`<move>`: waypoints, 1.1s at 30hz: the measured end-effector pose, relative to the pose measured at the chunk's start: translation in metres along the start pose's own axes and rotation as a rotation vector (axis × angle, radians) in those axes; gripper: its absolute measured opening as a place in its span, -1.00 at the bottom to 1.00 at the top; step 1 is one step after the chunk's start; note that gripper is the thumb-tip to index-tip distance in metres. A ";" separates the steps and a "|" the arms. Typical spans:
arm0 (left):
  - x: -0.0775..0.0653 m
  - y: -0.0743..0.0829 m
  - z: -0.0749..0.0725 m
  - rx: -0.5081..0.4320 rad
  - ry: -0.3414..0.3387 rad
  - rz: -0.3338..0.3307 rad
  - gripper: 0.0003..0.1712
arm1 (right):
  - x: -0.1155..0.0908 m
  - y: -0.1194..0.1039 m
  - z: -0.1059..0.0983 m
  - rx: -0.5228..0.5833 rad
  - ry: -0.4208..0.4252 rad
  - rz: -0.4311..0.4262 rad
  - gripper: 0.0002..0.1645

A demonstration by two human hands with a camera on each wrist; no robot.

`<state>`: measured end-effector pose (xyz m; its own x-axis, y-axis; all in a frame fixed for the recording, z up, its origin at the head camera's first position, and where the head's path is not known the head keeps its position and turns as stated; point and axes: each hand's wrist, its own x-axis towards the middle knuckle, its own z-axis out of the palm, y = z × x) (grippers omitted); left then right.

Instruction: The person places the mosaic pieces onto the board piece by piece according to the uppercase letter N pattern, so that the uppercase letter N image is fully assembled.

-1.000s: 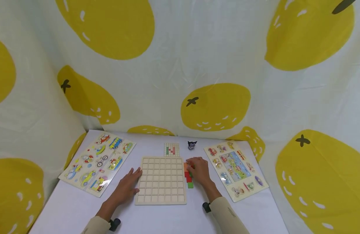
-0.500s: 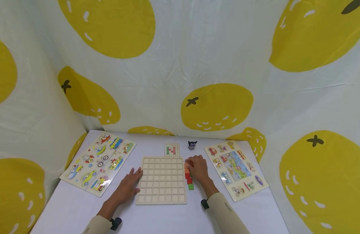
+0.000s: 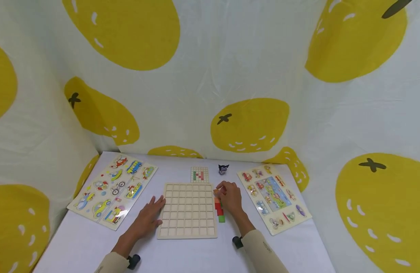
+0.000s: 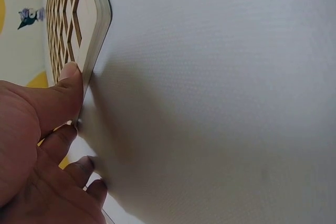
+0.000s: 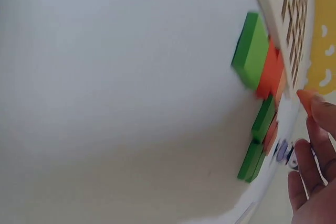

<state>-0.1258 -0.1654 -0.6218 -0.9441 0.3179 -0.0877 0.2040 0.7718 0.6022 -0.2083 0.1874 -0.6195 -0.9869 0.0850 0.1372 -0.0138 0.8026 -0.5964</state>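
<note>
Right hand (image 3: 231, 198) is pinching an orange block (image 5: 304, 99), fingers partly hiding it, by the far right corner of the wooden grid board (image 3: 187, 210), left hand (image 3: 149, 217) is lying relaxed, thumb touching the board's left rim

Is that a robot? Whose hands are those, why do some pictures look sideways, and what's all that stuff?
No robot here: these are a person's own bare hands. The big picture is taken from the person's head, looking forward and down. The other two are taken from the wrists, one each, so things look tipped over.

The left hand touches the edge of a wooden grid board. The right hand pinches a small orange piece. Beside the board lie coloured blocks: red, green and orange.

At the board's far side are a little pattern card and a dark figure with pointy ears. One picture board lies to the left, another to the right.
</note>
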 end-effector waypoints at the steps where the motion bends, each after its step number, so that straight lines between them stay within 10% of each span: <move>1: 0.000 0.000 0.000 0.000 -0.004 -0.002 -0.02 | -0.002 -0.003 0.001 0.017 0.001 0.003 -0.86; 33: 0.000 -0.004 0.002 0.036 -0.003 0.017 0.01 | -0.032 -0.057 0.040 -0.034 -0.108 -0.100 -0.91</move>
<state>-0.1256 -0.1674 -0.6252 -0.9397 0.3325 -0.0799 0.2291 0.7856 0.5748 -0.1827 0.1154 -0.6215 -0.9925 -0.0588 0.1072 -0.1089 0.8237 -0.5564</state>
